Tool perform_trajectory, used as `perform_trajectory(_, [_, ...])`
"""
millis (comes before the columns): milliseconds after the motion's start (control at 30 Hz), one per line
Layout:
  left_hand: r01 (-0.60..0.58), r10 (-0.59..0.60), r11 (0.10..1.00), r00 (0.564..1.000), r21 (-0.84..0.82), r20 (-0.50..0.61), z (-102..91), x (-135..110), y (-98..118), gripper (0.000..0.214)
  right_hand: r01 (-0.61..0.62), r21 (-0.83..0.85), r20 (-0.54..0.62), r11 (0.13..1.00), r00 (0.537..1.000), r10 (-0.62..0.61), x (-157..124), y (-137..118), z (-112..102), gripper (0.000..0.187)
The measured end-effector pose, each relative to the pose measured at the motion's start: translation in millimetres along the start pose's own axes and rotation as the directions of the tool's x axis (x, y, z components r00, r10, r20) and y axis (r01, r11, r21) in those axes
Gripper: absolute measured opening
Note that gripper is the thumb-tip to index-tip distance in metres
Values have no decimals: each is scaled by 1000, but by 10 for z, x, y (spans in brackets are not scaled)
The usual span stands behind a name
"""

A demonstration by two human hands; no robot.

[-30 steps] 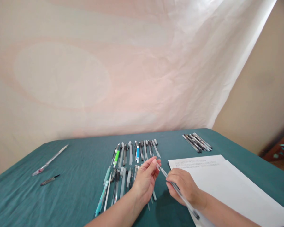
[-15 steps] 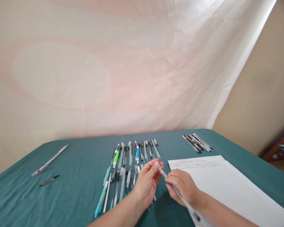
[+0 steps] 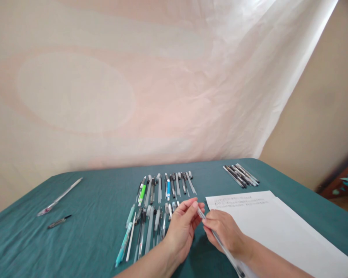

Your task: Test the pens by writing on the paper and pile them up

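Observation:
A clear-barrelled pen (image 3: 228, 255) with a dark end slants across the front of the table, held by both hands. My left hand (image 3: 182, 228) pinches its far end between thumb and fingers, hiding the tip. Around the barrel, just below that end, the fingers of my right hand (image 3: 224, 232) are closed. The pen's dark end points down toward the bottom edge of the view. Just left of my left hand lies the nearer row of pens (image 3: 149, 227), partly covered by that hand and forearm.
Beyond the hands is a farther row of pens (image 3: 168, 187). White paper (image 3: 266, 227) with handwriting lies at right, below a bundle of pens (image 3: 241, 175). At left are a long clear pen-like item (image 3: 60, 197) and a short dark one (image 3: 59, 221) on the green cloth (image 3: 95, 216).
My left hand has shifted slightly right and down, nearer my right hand. The pen's dark end sits a little lower. Both hands keep their hold.

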State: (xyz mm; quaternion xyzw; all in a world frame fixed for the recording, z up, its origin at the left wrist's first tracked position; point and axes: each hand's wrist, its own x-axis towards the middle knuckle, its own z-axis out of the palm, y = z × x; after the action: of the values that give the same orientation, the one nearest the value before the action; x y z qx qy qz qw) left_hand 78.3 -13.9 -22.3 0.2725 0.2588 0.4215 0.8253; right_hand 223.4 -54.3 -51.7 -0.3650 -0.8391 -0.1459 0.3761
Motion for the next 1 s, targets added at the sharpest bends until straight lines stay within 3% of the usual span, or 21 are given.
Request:
perform_trajectory(400, [-18, 17, 999, 1000, -43, -11, 13, -33, -60, 25, 20, -55, -7, 998, 1000, -20, 28, -44, -3, 25])
perform_trajectory(567, [-37, 37, 999, 998, 0, -50, 25, 46, 41, 25, -45, 25, 17, 999, 999, 45, 80, 17, 37, 26])
perform_trajectory(667, [-104, 107, 994, 990, 37, -92, 10, 122, 147, 23, -162, 70, 50, 984, 986, 158, 133, 12, -18, 29])
perform_trajectory(733, [-159, 166, 986, 977, 58, -132, -25, 179, 205, 22, -353, 145, 90, 924, 935, 343, 182, 3, -102, 25])
perform_trajectory(833, [-234, 248, 967, 955, 100, -161, -100, 248, 239, 23, -651, 266, 240, 711, 759, 606, 270, 3, -259, 24])
perform_trajectory(900, [-263, 283, 955, 946, 141, -157, -143, 270, 228, 24, -734, 288, 381, 616, 678, 629, 321, 7, -344, 28])
perform_trajectory(1000, [-291, 319, 935, 940, 203, -124, -173, 266, 188, 29, -746, 229, 496, 626, 643, 584, 354, -8, -403, 21])
